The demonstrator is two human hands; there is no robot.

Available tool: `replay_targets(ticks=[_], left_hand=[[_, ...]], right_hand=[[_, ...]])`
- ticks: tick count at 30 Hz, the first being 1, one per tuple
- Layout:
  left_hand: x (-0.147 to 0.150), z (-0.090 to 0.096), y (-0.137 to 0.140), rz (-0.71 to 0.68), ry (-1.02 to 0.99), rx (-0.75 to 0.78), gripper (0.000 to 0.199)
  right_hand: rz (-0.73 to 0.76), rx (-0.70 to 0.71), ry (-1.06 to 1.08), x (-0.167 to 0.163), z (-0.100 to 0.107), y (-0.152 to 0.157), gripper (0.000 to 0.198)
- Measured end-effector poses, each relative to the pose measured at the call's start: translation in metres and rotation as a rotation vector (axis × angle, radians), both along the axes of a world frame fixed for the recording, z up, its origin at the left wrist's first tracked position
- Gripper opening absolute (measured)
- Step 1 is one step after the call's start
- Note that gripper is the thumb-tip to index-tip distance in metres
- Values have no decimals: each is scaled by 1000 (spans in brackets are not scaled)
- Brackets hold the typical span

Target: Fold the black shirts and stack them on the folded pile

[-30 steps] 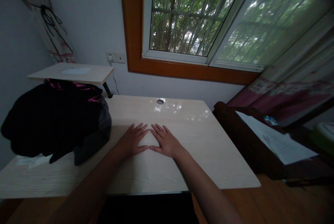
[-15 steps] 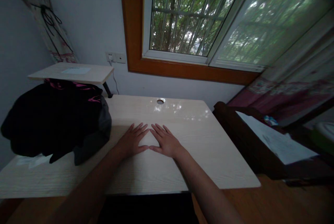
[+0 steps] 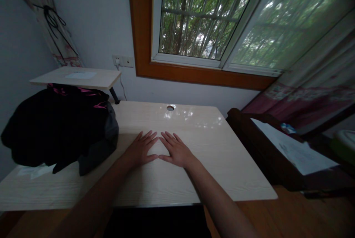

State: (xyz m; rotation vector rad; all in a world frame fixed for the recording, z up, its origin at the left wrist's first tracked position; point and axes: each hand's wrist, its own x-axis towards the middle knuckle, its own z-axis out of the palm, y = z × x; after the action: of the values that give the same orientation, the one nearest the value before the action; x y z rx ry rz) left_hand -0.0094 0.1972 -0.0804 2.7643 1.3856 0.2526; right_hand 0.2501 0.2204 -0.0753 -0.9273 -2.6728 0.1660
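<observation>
My left hand (image 3: 140,150) lies flat on the pale wood-grain desk (image 3: 216,153), palm down with the fingers spread. Beside it my right hand (image 3: 176,150) rests the same way. The two thumb tips meet, and the index fingertips come close together, framing a small triangle of desktop. Neither hand holds anything. To the left of my left hand sits a heap of dark clothing (image 3: 61,127) with pink marks, apart from the fingers.
A small raised shelf (image 3: 104,79) carrying a paper sheet (image 3: 81,75) stands over the clothing. A cable hole (image 3: 170,108) lies near the desk's back edge. Past the right edge, a white sheet (image 3: 291,147) covers dark furniture (image 3: 255,149). Behind are a wall socket (image 3: 127,61) and a barred window.
</observation>
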Motion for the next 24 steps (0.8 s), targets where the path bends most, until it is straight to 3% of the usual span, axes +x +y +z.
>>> replay_targets(ticks=[5,9,14,19,24], left_hand=[[-1,0,1,-4,-27,10,75],[-3,-2,2,14,-82,54,59],[-18,5,6,161,-201,176,37],[-60,34,2,361,-350,427,30],[-116,78,-28,624,-411,719,29]], right_hand=[[-5,-28,86,0,3,1,66],[-47,-44,240,2,3,5,46],[-175,-60,468,10,-1,12,28],[-311,-71,574,15,-9,18,27],[-318,-73,551,15,-13,19,28]])
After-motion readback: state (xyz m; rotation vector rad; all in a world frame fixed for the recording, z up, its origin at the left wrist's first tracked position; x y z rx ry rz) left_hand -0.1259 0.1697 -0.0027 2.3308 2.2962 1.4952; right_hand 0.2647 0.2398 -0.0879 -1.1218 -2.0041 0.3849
